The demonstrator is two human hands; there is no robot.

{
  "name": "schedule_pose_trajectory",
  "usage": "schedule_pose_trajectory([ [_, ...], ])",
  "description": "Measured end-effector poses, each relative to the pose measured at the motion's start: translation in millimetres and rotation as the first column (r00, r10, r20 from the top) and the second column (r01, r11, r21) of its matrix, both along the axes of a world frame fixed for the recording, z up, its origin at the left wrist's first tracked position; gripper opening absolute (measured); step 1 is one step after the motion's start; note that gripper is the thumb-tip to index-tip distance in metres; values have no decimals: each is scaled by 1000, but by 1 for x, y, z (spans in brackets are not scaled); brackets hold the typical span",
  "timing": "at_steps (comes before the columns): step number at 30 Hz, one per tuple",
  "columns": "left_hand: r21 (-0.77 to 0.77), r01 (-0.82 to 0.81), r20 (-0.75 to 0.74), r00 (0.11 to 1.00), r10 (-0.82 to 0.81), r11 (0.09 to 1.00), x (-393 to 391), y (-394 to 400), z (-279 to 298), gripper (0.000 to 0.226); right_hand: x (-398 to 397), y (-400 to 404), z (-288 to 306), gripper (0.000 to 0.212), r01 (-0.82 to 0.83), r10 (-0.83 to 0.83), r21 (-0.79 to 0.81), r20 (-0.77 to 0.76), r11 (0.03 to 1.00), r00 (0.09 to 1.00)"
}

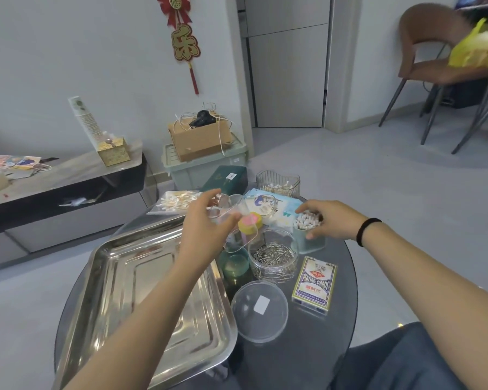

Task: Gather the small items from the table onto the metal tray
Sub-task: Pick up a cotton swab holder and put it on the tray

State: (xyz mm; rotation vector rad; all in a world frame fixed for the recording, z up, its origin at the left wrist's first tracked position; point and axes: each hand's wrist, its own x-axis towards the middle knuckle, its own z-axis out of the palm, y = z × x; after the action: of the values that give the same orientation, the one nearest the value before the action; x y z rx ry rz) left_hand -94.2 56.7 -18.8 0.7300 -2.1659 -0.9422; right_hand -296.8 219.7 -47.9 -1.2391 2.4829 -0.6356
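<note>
Head view. Nearest the camera, both forearms reach forward over the round dark glass surface [341, 277]. The metal tray [124, 277] lies on the left part of this surface, long axis running from near-left to far-right; its floor carries no item that can be seen.

Progress, as judged: nothing is gathered yet; every small item remains off the tray.

Left hand [206, 223]: fingers curl around a clear plastic lid or small box [234, 209], held above the far right corner of the tray. Its orientation is blurred and cannot be told.

Right hand [333, 219]: fingers and thumb clamp on the cotton swab cup [307, 235], which stands upright, swab tips pointing up.

Items left, right of the tray:
- paper clip jar [273, 260], upright, open top;
- clear round lid [259, 311], lying flat;
- playing cards box [314, 285], flat, long axis pointing away from the person;
- green cup [235, 267], touching the tray edge;
- yellow-capped container [251, 220].
</note>
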Motion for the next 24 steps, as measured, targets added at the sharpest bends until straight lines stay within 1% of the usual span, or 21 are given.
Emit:
schedule_pose_trajectory([
  [4, 24, -9, -40, 999, 10, 1000, 5, 2, 7, 57, 1, 8, 11, 65, 30, -39, -105, -78, 994, 996],
  [6, 40, -4, -67, 998, 6, 999, 8, 0, 13, 49, 4, 8, 20, 69, 34, -58, -184, -125, 982, 990],
  [7, 58, 4, -85, 996, 1, 998, 11, -1, 15, 42, 6, 7, 24, 71, 35, -65, -228, -124, 973, 990],
  [9, 106, 29, -135, 991, -14, 994, 16, -1, 24, 29, 16, 4, 34, 72, 32, -60, -314, -79, 949, 995],
  [11, 157, 52, -175, 984, -24, 986, 23, -4, 31, 29, 29, -4, 42, 69, 11, -21, -373, -21, 928, 1000],
  [14, 235, 76, -209, 977, -26, 969, 32, -9, 39, 47, 51, -21, 46, 61, -16, 54, -423, 78, 906, 995],
  [16, 285, 77, -271, 963, 3, 956, 39, -13, 43, 54, 66, -33, 43, 53, -43, 105, -408, 131, 912, 986],
  [18, 362, 95, -312, 950, 24, 927, 47, -18, 45, 59, 79, -45, 36, 39, -69, 170, -419, 208, 905, 963],
  [19, 396, 130, -333, 943, 10, 909, 51, -21, 45, 57, 85, -53, 32, 36, -70, 200, -434, 261, 898, 944],
  [21, 440, 195, -345, 938, -36, 877, 57, -27, 43, 52, 94, -65, 27, 43, -80, 241, -440, 323, 894, 915],
  [22, 452, 202, -334, 942, -46, 869, 58, -29, 40, 51, 97, -70, 25, 49, -93, 259, -437, 339, 895, 904],
  [24, 469, 193, -305, 951, -47, 862, 62, -34, 34, 45, 103, -80, 23, 53, -130, 296, -425, 353, 896, 888],
])
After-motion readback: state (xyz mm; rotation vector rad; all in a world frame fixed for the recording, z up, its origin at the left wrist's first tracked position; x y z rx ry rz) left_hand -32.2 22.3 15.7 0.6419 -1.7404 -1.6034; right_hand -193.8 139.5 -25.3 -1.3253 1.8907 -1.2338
